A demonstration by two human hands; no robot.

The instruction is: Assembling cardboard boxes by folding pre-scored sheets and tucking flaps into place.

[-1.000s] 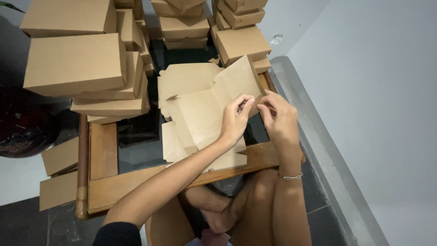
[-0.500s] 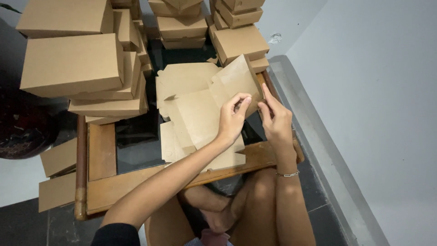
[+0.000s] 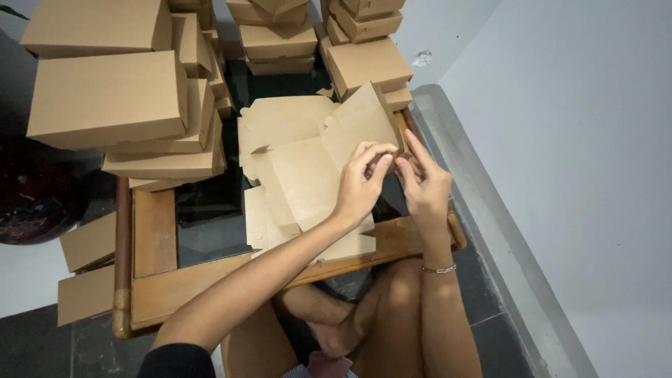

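On a low wooden table [image 3: 210, 294], a flat brown cardboard box blank [image 3: 301, 175] lies at centre, its right panel raised. Both hands sit close together at three o'clock of it: the left hand [image 3: 360, 185] and right hand [image 3: 423, 185] pinch the panel's flap. Folding cleanly likely means pressing along the crease. Finished boxes [image 3: 105, 98] are stacked at ten o'clock.
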